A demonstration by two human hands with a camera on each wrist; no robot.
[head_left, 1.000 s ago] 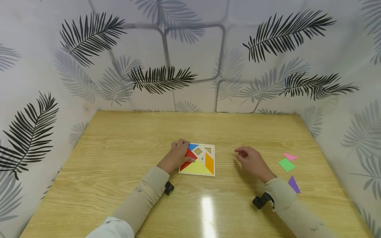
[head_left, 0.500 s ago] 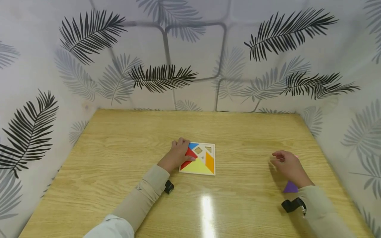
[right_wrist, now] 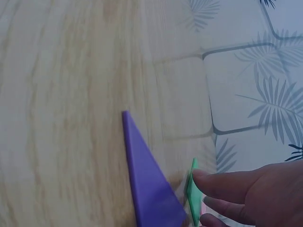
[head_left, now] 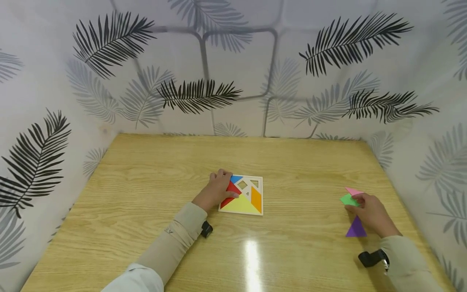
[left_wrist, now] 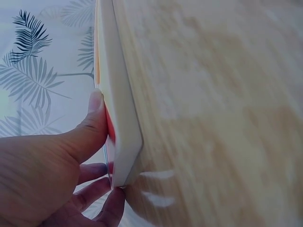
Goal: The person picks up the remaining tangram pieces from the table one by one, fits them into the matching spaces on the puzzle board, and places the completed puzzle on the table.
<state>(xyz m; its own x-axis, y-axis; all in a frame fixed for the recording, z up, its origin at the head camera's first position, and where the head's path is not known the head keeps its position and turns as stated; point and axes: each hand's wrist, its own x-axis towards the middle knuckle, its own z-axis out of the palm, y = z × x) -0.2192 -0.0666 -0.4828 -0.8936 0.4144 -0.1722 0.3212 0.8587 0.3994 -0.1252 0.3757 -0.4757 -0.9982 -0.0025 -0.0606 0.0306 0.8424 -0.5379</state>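
My left hand grips the left side of a square tangram board, thumb on its face and fingers at the edge. Blue, red, yellow and orange pieces lie in the board, beside several bare cut-outs. On the right, my right hand pinches a green square piece between thumb and fingers. In the right wrist view the thumb lies against the green square. A pink triangle lies just behind it, and a purple triangle lies in front, near the wrist.
The wooden table reaches back to a leaf-patterned cloth wall, with similar cloth at both sides. A bright light reflection shows on the table's near part. Each wrist carries a small black camera.
My right hand has moved right, from beside the board to the loose pieces, and has taken hold of the green square. My left hand has stayed on the board.
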